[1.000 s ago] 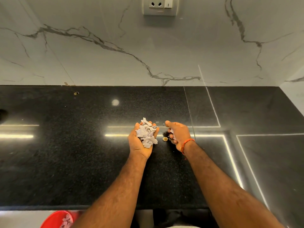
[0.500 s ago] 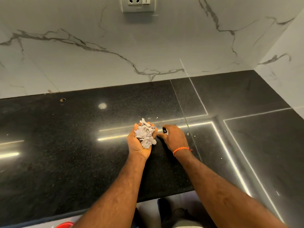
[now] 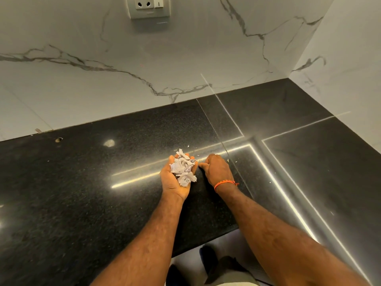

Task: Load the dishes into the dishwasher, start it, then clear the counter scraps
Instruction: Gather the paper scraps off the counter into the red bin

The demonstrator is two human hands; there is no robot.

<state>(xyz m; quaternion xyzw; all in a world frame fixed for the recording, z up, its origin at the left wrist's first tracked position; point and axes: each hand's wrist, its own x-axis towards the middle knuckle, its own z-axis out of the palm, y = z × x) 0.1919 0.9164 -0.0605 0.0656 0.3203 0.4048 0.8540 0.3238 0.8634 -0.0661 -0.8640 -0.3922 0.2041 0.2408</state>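
Left hand (image 3: 175,178) is palm up, cupped half open around a wad of paper scraps (image 3: 184,169) over the tabletop (image 3: 82,193). Right hand (image 3: 217,170) is knuckles up, fingers curled onto the stone just beside it; what it pinches, I cannot tell. Bare black tabletop stretches left; side wall (image 3: 340,69) closes the far right.
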